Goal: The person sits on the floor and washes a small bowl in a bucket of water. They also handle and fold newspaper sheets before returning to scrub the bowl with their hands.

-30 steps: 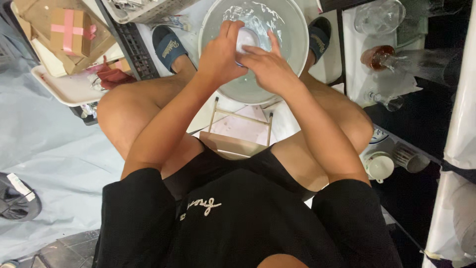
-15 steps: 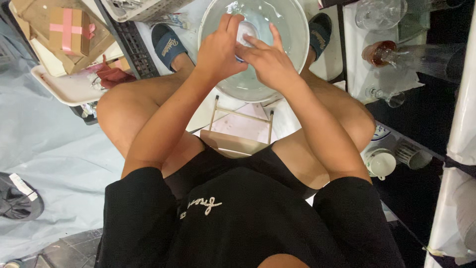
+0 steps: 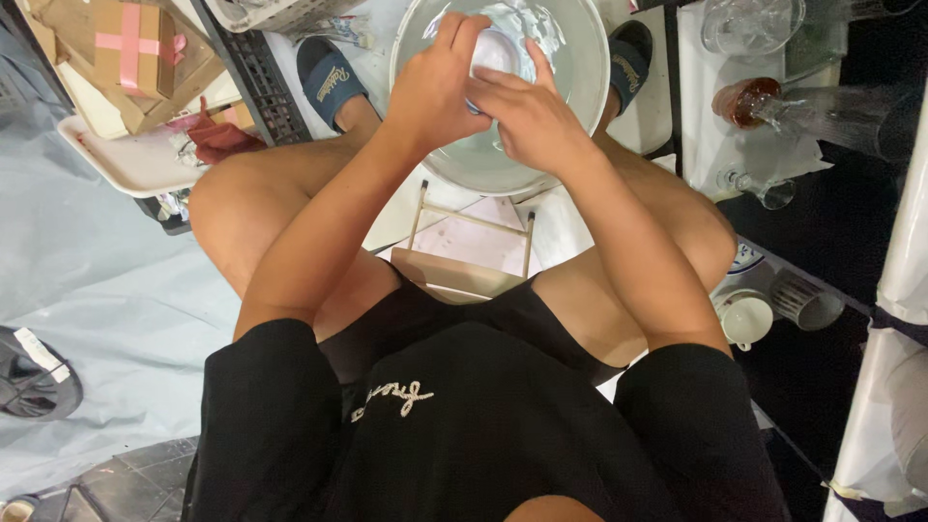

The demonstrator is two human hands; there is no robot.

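Both hands, left hand [image 3: 433, 92] and right hand [image 3: 527, 121], are gripping a small white cup [image 3: 498, 50], seemingly, over the soapy basin [image 3: 580, 97]; far left, a brown box [image 3: 126, 48] is bearing pink crossed tape.

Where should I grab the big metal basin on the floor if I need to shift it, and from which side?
Probably by the rim of the metal basin, at its right edge. It is wide, round and holds soapy water, so a low two-point rim hold would suit. The left hand and right hand, holding a small white object, cover the near edge, and feet flank both sides.
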